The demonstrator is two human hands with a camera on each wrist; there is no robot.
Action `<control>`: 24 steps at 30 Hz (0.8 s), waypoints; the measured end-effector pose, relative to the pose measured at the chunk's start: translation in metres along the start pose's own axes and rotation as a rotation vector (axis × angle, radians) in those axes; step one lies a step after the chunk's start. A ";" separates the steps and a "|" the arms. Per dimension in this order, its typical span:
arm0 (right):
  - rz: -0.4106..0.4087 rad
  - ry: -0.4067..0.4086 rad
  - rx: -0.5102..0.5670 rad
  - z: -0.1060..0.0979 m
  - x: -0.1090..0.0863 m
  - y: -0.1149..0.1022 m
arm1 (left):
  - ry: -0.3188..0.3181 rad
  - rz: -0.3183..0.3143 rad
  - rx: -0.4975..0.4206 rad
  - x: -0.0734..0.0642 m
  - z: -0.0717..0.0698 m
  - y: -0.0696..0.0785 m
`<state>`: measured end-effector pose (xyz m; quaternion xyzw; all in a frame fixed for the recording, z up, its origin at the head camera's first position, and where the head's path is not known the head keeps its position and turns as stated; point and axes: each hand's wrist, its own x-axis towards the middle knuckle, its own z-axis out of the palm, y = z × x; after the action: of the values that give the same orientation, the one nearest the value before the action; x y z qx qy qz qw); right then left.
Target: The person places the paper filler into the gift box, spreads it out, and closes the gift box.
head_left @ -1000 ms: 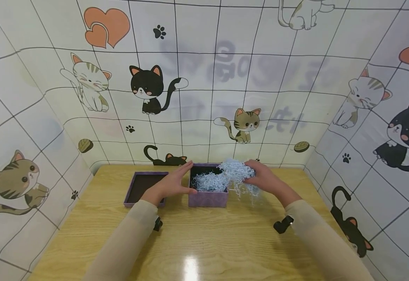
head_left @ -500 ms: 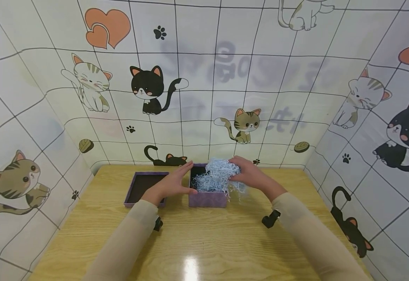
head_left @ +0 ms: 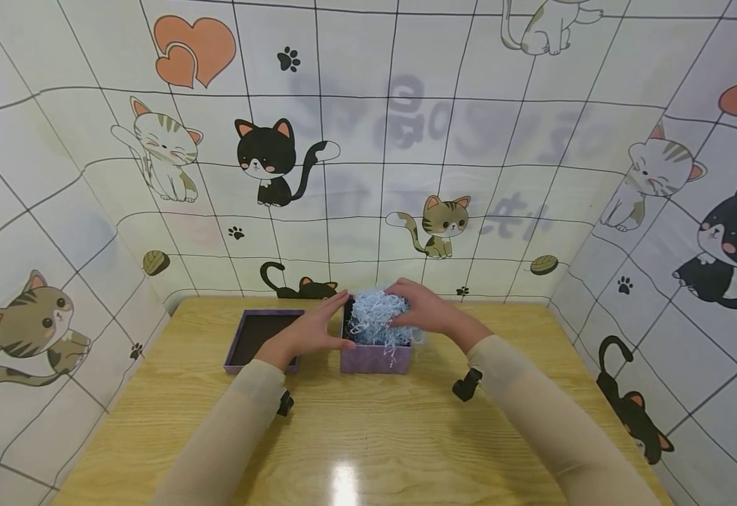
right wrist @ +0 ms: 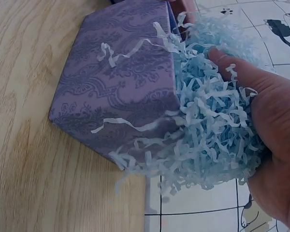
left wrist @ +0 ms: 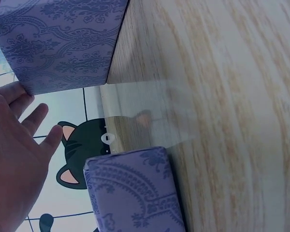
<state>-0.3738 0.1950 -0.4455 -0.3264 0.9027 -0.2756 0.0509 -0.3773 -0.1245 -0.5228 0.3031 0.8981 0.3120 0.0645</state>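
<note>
One purple patterned box (head_left: 375,359) stands on one wooden table (head_left: 419,450), toward its far side and about midway between left and right. One mass of pale blue shredded paper (head_left: 376,318) fills its open top, with several strands hanging over the near and right walls. Two hands are at the box: the right hand (head_left: 428,309) has its thumb and fingers curled into the paper, gripping a bunch at the right rim, and the left hand (head_left: 305,334) is spread along the left side, fingers fairly straight, touching the edge. One shallow purple tray (head_left: 257,334) with a dark inside lies left of the box, apart from it and partly covered by the left hand. Two beige sleeves (head_left: 229,422) come in from the near edge, and two black devices (head_left: 468,385) show, one by each cuff. Beyond, one white gridded covering (head_left: 356,242) carries nine cartoon cats (head_left: 266,158) and five paw prints (head_left: 288,59).
</note>
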 end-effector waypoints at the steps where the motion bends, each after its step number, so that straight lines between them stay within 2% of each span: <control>1: -0.004 -0.007 -0.001 0.002 0.002 -0.001 | 0.000 0.000 0.000 0.000 0.000 0.000; 7: 0.011 -0.041 -0.011 0.015 0.010 -0.001 | -0.005 0.000 0.005 0.000 0.000 0.000; 18: -0.013 -0.078 -0.080 0.036 0.028 -0.007 | -0.011 0.007 -0.014 0.000 -0.001 0.000; 24: 0.045 -0.123 -0.067 0.048 0.039 -0.014 | -0.004 0.013 -0.019 0.000 -0.001 -0.002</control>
<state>-0.3838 0.1395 -0.4746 -0.3239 0.9137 -0.2235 0.1013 -0.3785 -0.1256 -0.5232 0.3086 0.8930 0.3205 0.0671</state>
